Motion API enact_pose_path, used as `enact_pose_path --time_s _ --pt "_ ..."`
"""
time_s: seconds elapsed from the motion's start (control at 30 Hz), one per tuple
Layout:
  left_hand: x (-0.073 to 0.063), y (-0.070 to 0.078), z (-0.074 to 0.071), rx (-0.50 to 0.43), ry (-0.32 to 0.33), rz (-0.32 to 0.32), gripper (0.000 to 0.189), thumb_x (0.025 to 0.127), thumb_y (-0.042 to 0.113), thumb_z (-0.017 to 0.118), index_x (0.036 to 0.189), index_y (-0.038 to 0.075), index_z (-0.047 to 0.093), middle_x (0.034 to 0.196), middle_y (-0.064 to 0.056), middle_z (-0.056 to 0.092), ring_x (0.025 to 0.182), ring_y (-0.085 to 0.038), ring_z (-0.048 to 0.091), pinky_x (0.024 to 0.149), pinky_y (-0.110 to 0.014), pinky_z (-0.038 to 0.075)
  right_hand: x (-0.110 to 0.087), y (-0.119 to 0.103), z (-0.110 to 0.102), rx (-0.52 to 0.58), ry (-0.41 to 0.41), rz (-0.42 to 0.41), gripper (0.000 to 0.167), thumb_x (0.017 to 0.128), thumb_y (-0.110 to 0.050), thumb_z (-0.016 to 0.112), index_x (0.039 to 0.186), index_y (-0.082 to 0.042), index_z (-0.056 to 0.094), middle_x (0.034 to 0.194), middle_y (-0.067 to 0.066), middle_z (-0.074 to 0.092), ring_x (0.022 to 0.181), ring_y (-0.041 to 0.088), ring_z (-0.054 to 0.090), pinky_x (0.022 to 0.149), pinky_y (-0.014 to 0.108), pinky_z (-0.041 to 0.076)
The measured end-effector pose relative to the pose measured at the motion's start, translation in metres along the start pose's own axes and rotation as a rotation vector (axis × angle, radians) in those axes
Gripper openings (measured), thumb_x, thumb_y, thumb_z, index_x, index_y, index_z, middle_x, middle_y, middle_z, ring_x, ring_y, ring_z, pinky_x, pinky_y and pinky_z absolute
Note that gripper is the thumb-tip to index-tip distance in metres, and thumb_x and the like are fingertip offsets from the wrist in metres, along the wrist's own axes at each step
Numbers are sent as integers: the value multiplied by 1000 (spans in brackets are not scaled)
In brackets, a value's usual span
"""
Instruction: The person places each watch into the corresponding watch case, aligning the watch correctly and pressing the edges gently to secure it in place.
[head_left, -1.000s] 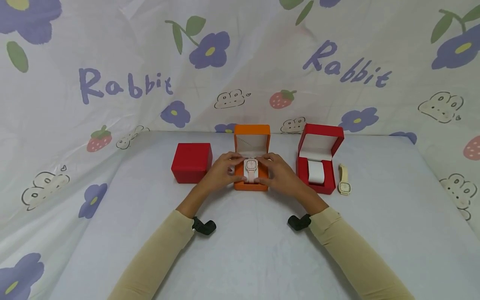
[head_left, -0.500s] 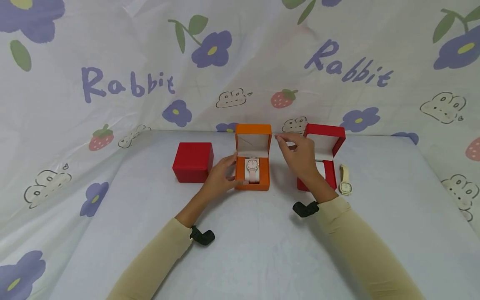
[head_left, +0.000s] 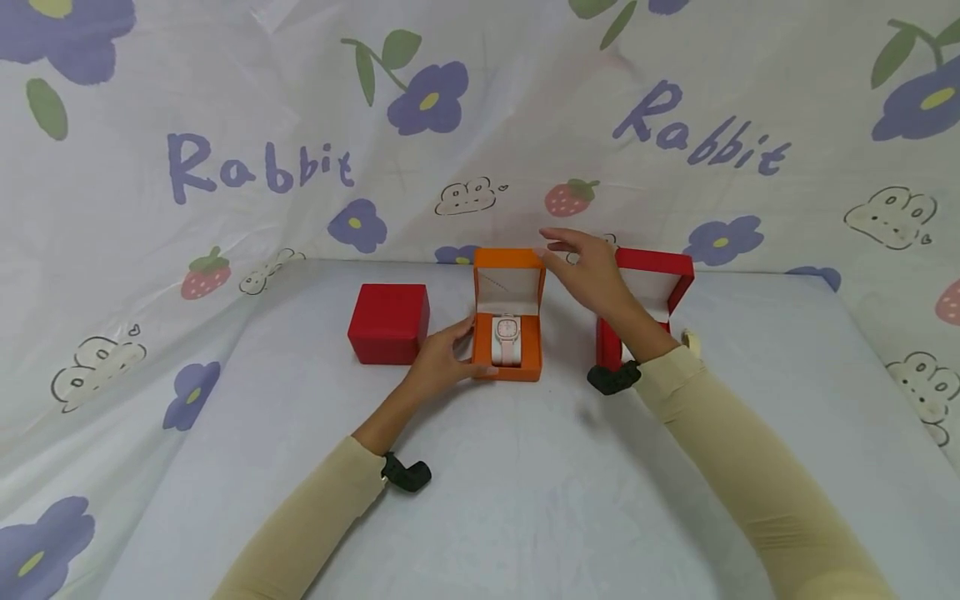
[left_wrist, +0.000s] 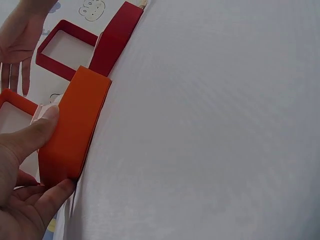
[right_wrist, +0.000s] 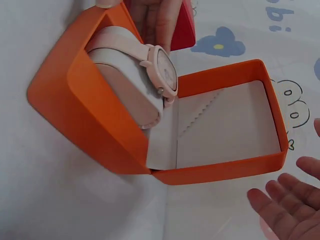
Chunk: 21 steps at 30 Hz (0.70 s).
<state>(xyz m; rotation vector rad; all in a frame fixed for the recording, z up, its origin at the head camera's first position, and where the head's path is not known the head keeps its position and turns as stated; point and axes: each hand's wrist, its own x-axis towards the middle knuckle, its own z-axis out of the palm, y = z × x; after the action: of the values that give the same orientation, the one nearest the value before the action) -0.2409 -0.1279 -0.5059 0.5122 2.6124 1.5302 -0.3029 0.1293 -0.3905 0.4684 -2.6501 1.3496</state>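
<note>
An orange watch box (head_left: pixel 521 375) stands on the table with its lid (head_left: pixel 508 258) raised. Inside, a pink-strapped watch (head_left: pixel 507 328) is wrapped round a white cushion (right_wrist: pixel 131 95). My left hand (head_left: pixel 438 362) grips the box's left front corner, the thumb on top of the front rim and the other fingers against the left side. At the lid's upper right corner is my right hand (head_left: pixel 596 279), its fingers extended. In the right wrist view those fingertips (right_wrist: pixel 260 200) appear apart from the lid, holding nothing.
A closed red box (head_left: pixel 387 325) sits left of the orange one. Behind my right forearm stands an open red box (head_left: pixel 655 260), partly hidden. A cream watch (head_left: pixel 691 342) shows only a little past the sleeve. A patterned cloth (head_left: pixel 495 133) hangs along the back.
My right hand has left the orange box's right side, gone up past its right, and now reaches the lid's upper right corner with fingers extended. My left hand stays at the box.
</note>
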Motion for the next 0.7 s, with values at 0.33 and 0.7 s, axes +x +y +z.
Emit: enact_pose_path --time_s 0.33,0.7 --pt "2 -3 -2 -35 -28 -1 98 79 33 88 157 13 35 159 -2 41 146 -19 40 113 -36 41 14 1 6 72 -154 117 57 99 -41 65 146 -11 55 145 9 57 130 29 55 98 45 55" --pt "4 -1 -2 -61 -33 -85 94 79 29 88 157 18 37 157 -2 44 142 -21 46 110 -34 44 12 5 16 127 -200 154 44 100 -38 65 134 -11 58 123 10 62 106 28 57 91 47 58"
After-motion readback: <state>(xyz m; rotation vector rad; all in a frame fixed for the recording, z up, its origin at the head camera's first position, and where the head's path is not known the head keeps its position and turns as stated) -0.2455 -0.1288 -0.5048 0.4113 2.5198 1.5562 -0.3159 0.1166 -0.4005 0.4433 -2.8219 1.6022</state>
